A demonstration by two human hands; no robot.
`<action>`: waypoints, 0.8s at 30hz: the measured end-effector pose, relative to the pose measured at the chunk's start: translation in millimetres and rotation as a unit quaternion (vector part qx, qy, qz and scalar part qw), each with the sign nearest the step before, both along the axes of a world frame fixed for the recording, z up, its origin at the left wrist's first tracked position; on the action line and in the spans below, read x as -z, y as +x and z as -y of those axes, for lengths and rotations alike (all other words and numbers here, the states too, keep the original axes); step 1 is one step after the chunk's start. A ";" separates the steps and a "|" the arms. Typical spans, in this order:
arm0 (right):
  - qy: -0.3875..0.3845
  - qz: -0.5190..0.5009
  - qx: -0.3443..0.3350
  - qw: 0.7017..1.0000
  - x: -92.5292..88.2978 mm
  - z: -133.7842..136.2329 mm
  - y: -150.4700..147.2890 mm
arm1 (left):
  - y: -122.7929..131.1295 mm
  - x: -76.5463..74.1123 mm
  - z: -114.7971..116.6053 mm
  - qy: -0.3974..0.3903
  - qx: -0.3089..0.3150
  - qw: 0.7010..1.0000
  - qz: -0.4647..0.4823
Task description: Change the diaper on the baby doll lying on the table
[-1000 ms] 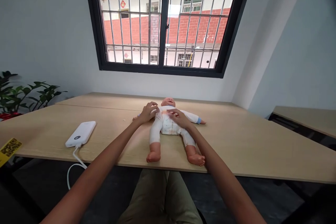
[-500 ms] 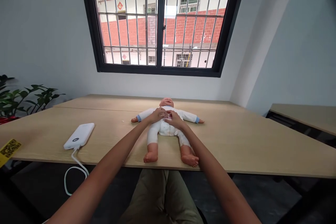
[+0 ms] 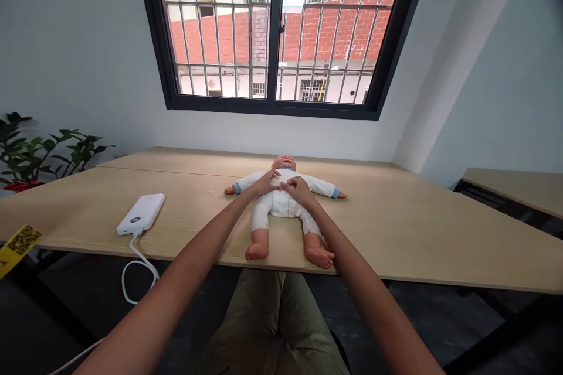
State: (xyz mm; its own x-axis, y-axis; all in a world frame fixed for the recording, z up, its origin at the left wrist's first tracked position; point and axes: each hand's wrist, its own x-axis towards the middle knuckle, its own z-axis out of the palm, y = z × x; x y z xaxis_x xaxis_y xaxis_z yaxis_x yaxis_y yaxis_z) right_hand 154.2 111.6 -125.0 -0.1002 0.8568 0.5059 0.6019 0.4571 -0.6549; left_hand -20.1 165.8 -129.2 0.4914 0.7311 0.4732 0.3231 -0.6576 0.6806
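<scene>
A baby doll [image 3: 285,205] lies on its back on the table, head at the far end and bare feet close to the near edge. It wears a white top with blue cuffs and a white diaper-like bottom. My left hand [image 3: 265,183] rests against the left side of the doll's belly, its thumb and fingers apart. On the other side of the belly, my right hand [image 3: 298,190] is closed, fingertips pinched together at the doll's front. What lies between those fingertips is too small to make out. Both hands partly cover the doll's middle.
A white power bank [image 3: 141,214] with a white cable [image 3: 139,256] lies left on the wooden table [image 3: 431,234]; the cable hangs over the edge. A potted plant [image 3: 44,152] stands far left. Behind are a wall and a barred window [image 3: 272,106]. Another table [image 3: 514,190] is at right.
My hands have moved slightly apart over the doll's belly. The left fingers have spread, and the right fingers have drawn into a pinch. The whole view has shifted a little.
</scene>
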 end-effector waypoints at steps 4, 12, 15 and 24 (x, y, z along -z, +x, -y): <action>-0.003 0.000 0.005 1.000 -4.3 0.9 -2.7 | -2.1 0.3 8.9 -0.011 0.003 1.000 0.016; -0.021 -0.031 0.041 0.998 -2.7 -2.4 0.6 | -4.8 2.3 30.7 -0.029 -0.017 0.997 0.062; -0.020 -0.066 0.054 0.996 -0.9 -2.9 3.3 | -4.3 0.7 33.8 -0.030 -0.025 0.997 0.074; 0.031 -0.195 0.084 0.977 7.6 9.3 22.9 | -4.5 3.7 35.9 -0.017 -0.050 0.990 0.130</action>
